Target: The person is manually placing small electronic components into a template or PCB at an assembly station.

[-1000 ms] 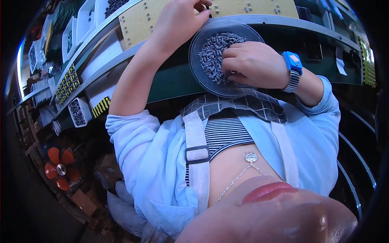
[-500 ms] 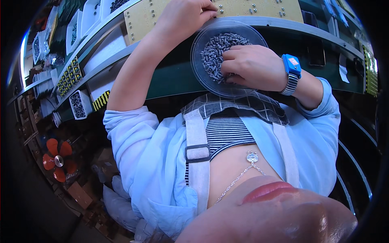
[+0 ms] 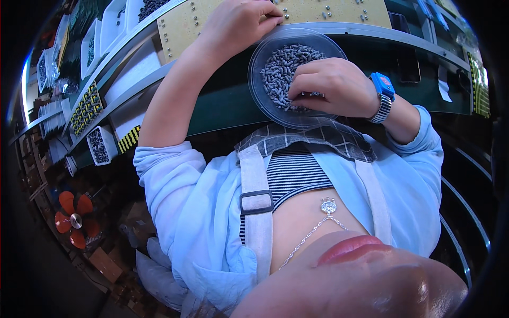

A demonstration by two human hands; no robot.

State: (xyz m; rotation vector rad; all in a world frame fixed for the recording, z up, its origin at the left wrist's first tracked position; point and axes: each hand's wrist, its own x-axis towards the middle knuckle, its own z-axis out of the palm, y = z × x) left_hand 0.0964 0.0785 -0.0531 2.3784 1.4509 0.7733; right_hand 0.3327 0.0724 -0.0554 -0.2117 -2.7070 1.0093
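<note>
A round clear plastic tub [image 3: 256, 100] stands at the bench edge in front of me, with many small grey cylindrical parts [image 3: 278, 71] inside. Over it my right hand [image 3: 334, 87] is curled, several of those parts showing between thumb and fingers. My left hand [image 3: 244, 24] is at the near edge of a tan perforated board [image 3: 297, 13], thumb and fingertips pinched together. What they hold, if anything, is too small to make out. Little metallic-looking pieces stand in rows on that board.
A metal rail [image 3: 366, 32] runs between board and tub. To the left are white bins [image 3: 114, 29], a yellow-and-black component panel [image 3: 87, 108] and a small box of dark parts [image 3: 101, 146]. A dark phone-like slab [image 3: 408, 66] lies right. An orange-bladed fan [image 3: 77, 220] stands lower left.
My right hand has lifted slightly and its fingers have opened out a little, exposing grey parts between them. My left hand stays pinched at the board. The whole view has shifted slightly.
</note>
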